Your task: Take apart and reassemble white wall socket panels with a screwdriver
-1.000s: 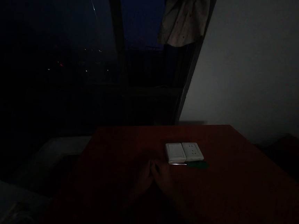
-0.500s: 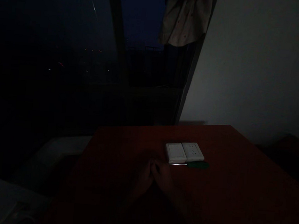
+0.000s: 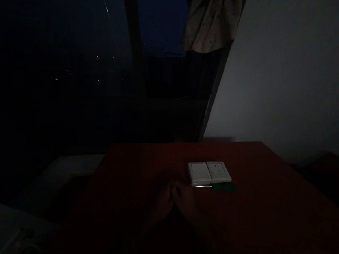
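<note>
In the dim light my left hand and my right hand rest together on the reddish table, thumbs side by side and fingers folded in. Both look closed, and I see nothing held in them. Just beyond my right hand lie a white switch plate with a plain face and, touching its right side, a white wall socket with slots. Along their near edge lies a screwdriver with a green handle, its metal shaft pointing left towards my right hand.
The reddish wooden table reaches to a pale wall at the right. Behind it stands a dark window with a frame and a hanging curtain. A pale ledge shows at the left.
</note>
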{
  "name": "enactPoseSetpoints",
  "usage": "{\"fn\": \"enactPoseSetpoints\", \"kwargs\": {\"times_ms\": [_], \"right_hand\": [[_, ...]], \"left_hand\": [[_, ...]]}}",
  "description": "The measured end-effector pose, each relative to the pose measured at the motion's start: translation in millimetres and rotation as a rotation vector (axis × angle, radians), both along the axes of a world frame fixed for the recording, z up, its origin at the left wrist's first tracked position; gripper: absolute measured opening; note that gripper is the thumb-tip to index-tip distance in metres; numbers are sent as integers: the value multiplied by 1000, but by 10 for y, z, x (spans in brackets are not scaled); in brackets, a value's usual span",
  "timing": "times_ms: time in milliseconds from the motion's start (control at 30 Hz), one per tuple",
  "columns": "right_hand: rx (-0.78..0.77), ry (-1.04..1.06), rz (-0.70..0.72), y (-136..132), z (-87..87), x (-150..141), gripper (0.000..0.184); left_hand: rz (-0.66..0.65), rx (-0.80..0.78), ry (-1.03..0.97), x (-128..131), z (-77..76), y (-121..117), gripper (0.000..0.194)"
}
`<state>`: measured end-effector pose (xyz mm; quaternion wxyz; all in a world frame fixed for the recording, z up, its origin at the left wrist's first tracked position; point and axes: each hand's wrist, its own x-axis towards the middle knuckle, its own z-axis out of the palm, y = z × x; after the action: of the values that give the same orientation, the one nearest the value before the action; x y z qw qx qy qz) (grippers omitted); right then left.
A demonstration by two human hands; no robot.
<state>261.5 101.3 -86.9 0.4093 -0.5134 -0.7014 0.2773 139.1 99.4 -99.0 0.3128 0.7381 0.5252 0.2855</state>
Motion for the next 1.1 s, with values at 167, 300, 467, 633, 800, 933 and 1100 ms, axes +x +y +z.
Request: {"fn": "enactPoseSetpoints", "kwargs": {"times_ms": [167,300,467,633,800,933,1100], "right_hand": [[-4,-2,-3,-4,1,-1,32],[-9,-2,4,-6,10,14,32],[-12,4,13,-4,11,22,33],[-10,3,11,-12,15,22,34],[-9,5,12,-10,-2,25,33],[-9,6,17,-12,4,24,34],[-7,-2,-2,-13,7,20,34]], "left_hand": [[5,10,10,-5,-49,3,37],[9,11,17,4,-92,19,38],[1,28,-6,17,-52,12,34],[6,29,-22,13,-36,-6,34],[37,20,-14,30,-55,7,35],[22,27,-21,40,-39,10,32],[23,32,-12,27,-44,5,34]]}}
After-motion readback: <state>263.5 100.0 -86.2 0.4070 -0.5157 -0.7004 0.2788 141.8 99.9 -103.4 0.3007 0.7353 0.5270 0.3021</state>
